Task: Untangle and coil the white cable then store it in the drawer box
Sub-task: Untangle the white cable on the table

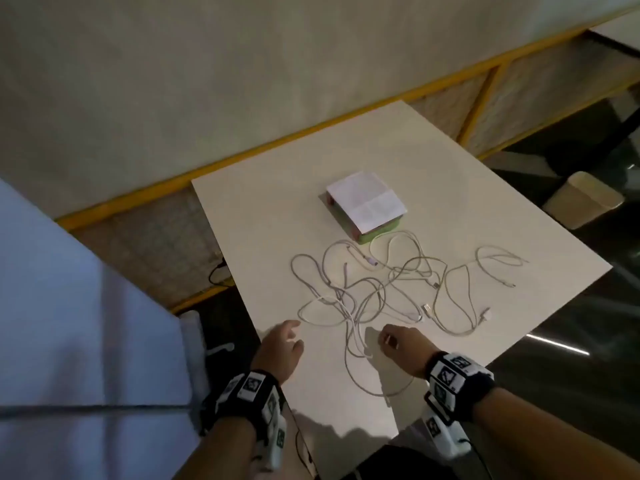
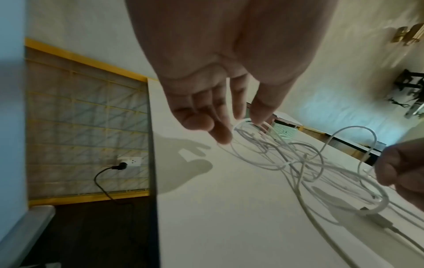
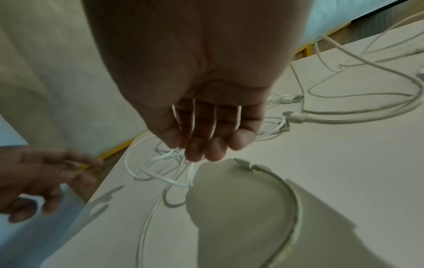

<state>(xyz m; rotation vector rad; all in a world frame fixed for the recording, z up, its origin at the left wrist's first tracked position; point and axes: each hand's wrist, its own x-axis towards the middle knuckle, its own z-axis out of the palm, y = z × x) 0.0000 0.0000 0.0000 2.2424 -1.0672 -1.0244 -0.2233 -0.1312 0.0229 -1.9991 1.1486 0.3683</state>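
Note:
A loose tangle of several white cables [image 1: 367, 292] with plug ends lies spread over the middle of the white table [image 1: 277, 220]. Behind it stands the drawer box [image 1: 367, 202], with a white top and green base, drawer not pulled out. My left hand [image 1: 287, 337] hovers at the tangle's near left edge, fingers relaxed and spread [image 2: 213, 117], holding nothing. My right hand [image 1: 386, 337] is at the tangle's near right side with its fingers curled [image 3: 201, 141]. It pinches a white strand, and a cable loop [image 2: 353, 128] rises off the table towards it.
The table's left edge [image 2: 152, 163] and near edge are close to my hands. Beyond the left edge a black plug [image 2: 122, 165] sits in a wall socket. A beige bin [image 1: 585, 199] stands on the dark floor at the right. A pale blue surface [image 1: 69, 306] fills the left.

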